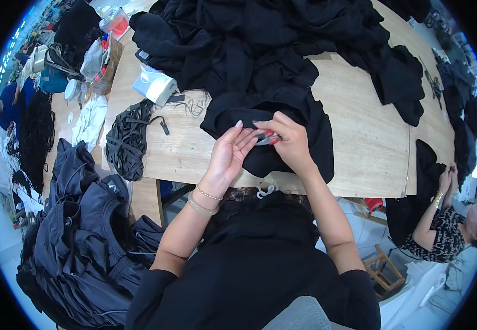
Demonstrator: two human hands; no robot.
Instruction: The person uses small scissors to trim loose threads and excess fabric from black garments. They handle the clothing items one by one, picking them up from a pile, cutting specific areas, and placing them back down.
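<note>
A black garment (pixel 321 137) lies bunched in front of me on the wooden table, with an opening in its cloth facing up. Over it, my left hand (pixel 230 149) is turned palm up, fingers stretched toward the other hand and thumb raised; I see nothing held in it. My right hand (pixel 289 140) is closed around a small tool with red and shiny parts, which looks like thread snips (pixel 265 141). Its fingertips meet those of the left hand just above the cloth. Fingers hide most of the tool.
A large heap of black garments (pixel 282 27) covers the table's far side. To the left are dark straps (pixel 128 140), a tissue pack (pixel 155 85) and a box of supplies (pixel 109 66). Dark garments (pixel 79 236) pile up at lower left. Another person (pixel 442 228) works at right.
</note>
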